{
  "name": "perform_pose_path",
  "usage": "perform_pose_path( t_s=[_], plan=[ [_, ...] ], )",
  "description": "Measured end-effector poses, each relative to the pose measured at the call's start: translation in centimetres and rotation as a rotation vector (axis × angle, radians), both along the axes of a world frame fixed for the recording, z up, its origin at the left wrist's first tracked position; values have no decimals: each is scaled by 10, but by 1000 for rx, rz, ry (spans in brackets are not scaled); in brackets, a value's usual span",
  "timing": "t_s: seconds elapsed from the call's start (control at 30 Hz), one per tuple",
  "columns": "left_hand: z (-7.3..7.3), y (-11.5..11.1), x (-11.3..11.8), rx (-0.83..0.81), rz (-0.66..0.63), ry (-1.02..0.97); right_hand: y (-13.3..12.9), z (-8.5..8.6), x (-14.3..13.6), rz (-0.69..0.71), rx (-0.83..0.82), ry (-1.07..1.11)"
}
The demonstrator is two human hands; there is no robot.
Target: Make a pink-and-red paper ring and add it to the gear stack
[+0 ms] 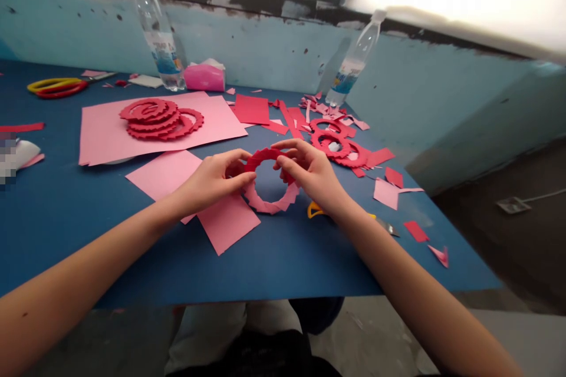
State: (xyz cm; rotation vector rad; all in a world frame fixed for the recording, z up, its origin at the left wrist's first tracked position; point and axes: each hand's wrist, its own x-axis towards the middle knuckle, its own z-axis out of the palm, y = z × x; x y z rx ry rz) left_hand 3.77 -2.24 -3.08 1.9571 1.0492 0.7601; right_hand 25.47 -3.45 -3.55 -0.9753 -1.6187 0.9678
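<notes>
Both hands hold one folded paper ring (271, 208), red along its top and light pink along its bottom, over the blue table. My left hand (217, 179) pinches its left side between thumb and fingers. At the upper right of the ring, my right hand (309, 171) grips the red part. Light pink sheets (227, 224) lie under and beside my left wrist. Yellow-handled scissors (315, 210) rest partly hidden beneath my right forearm.
Red rings (154, 121) are piled on large pink sheets (104, 135). More red rings (336, 144) and paper scraps lie right. Two bottles (161, 50) (351, 68), a pink tissue pack (204, 77) and other scissors (62, 87) stand or lie near the wall.
</notes>
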Motion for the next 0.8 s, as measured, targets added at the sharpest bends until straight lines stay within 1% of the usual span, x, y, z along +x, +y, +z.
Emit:
perform_pose_path(
  t_s=[0.07,0.13,0.2,0.27,0.37,0.47,0.57,0.8],
  plan=[
    [-2,1,-1,60,7,33,0,-1,1,-5,30,-64],
    [-1,0,-1,107,8,3,-1,1,0,-13,81,-57],
    [3,-2,-1,176,16,-52,-4,5,-2,-38,163,-34],
    [6,-4,0,280,36,-98,-8,10,-4,-70,256,-37],
    [9,-5,1,408,53,-112,-13,15,-6,-84,363,-70],
    [9,-5,2,424,51,-91,-15,16,-6,-72,405,-107],
    [8,-4,1,432,60,-78,-15,14,-6,-79,402,-133],
    [8,-5,0,427,54,-59,-14,11,-6,-53,388,-96]
  ],
)
